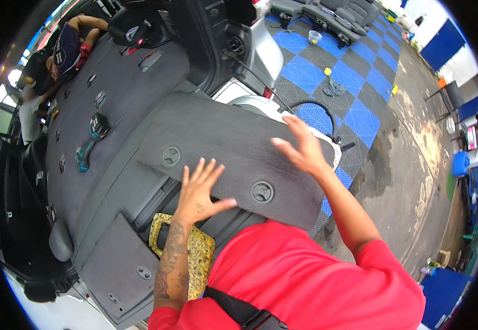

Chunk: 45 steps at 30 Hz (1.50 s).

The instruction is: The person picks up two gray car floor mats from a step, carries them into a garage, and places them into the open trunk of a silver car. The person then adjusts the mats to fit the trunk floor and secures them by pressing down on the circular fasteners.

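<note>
A grey carpeted vehicle floor panel (222, 129) lies in front of me, with one round black latch (171, 156) on its left part and another round latch (262, 192) near its close edge. Between the two latches, my left hand (200, 192) is spread at the panel's near edge, palm down and holding nothing. Over the right part of the panel is my right hand (306, 147), fingers stretched and thumb apart, also holding nothing. Whether either palm touches the carpet, I cannot tell. Beneath my left forearm shows a yellow speckled foam piece (199, 258) in an open recess.
A blue-and-black cordless power tool (91, 137) lies on the dark carpeted cargo floor (140, 91). Another latched panel (119, 258) is at lower left. Far left, a person (65, 52) leans inside the vehicle. Removed seats (349, 16) stand on blue and grey floor tiles (305, 71).
</note>
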Available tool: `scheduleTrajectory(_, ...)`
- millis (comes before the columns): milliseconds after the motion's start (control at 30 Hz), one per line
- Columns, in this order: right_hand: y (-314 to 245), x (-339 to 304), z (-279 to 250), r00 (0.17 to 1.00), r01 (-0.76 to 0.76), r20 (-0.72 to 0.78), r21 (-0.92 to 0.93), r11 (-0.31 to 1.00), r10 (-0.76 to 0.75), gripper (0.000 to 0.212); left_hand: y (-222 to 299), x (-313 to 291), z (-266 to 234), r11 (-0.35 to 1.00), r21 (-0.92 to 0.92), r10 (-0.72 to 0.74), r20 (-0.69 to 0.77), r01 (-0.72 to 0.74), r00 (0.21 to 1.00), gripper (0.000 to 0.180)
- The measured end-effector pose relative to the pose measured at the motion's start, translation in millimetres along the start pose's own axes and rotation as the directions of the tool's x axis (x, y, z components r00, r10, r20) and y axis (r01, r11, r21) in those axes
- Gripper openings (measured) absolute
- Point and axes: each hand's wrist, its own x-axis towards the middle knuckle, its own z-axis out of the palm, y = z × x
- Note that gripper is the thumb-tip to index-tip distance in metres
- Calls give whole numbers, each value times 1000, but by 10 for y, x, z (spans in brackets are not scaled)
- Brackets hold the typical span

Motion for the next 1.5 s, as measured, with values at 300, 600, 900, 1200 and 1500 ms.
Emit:
scheduleTrajectory(300, -375, 558, 1113, 882, 392, 383, -270, 880, -276, 80, 123, -88, 288, 980, 150, -134, 33, 128, 990, 85)
scheduleTrajectory(600, -542, -500, 457, 833, 411, 469, -165, 897, -295, 65, 139, 15, 3, 990, 65, -138, 208, 127, 968, 78)
scheduleTrajectory(900, 482, -422, -217, 905, -363, -306, -196, 911, 295, 45, -361, 1326, 244, 973, 205, -93, -81, 108, 992, 66)
scheduleTrajectory(1200, 786, -593, -32, 875, -477, -219, -245, 844, 431, 57, 87, 1337, 726, 915, 331, 222, 65, -230, 973, 76)
scheduleTrajectory(1500, 787, -575, -84, 896, -440, -186, -246, 864, 404, 55, 665, 1172, 818, 897, -55, 441, 89, -438, 893, 68)
